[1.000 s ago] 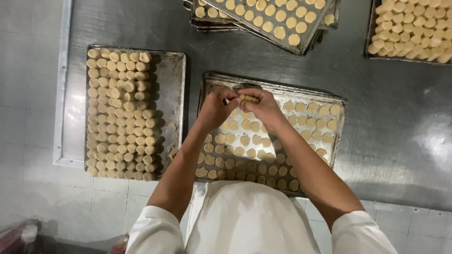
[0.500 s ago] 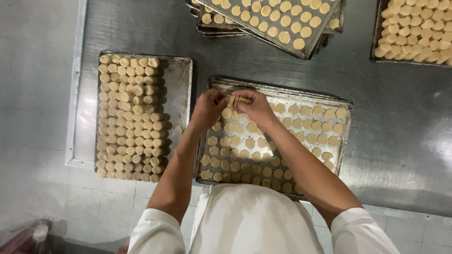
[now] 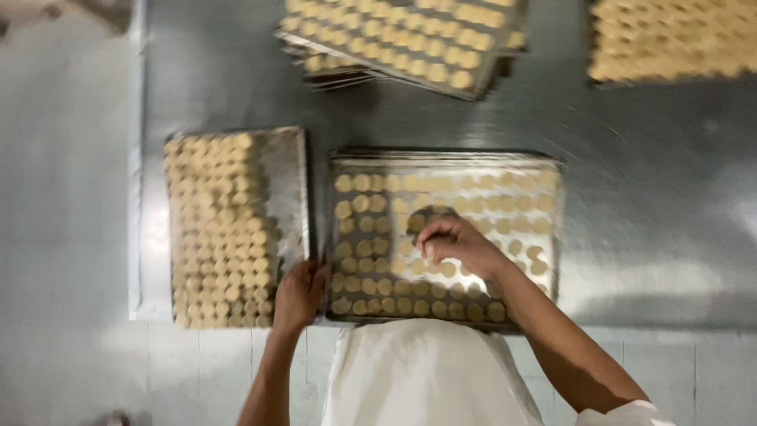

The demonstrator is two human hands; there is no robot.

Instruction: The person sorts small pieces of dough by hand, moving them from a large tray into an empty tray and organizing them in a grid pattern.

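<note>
I see my right hand (image 3: pixel 453 244) over the middle of the metal tray (image 3: pixel 552 170) that lies at the counter's (image 3: pixel 631 237) near edge, fingers curled narrow with the tips pinched down among the round dough pieces (image 3: pixel 371 225) — the blur keeps me from telling whether it actually holds one. My left hand (image 3: pixel 298 293) sits at that tray's near left corner, fingers bent against the rim, just beside the second tray (image 3: pixel 288 170), which is packed with tight rows of dough rounds (image 3: pixel 217 229) near the counter's left edge. A tilted stack of loaded trays (image 3: pixel 402 35) rests at the far edge, and another full tray (image 3: pixel 670 39) fills the far right corner.
</note>
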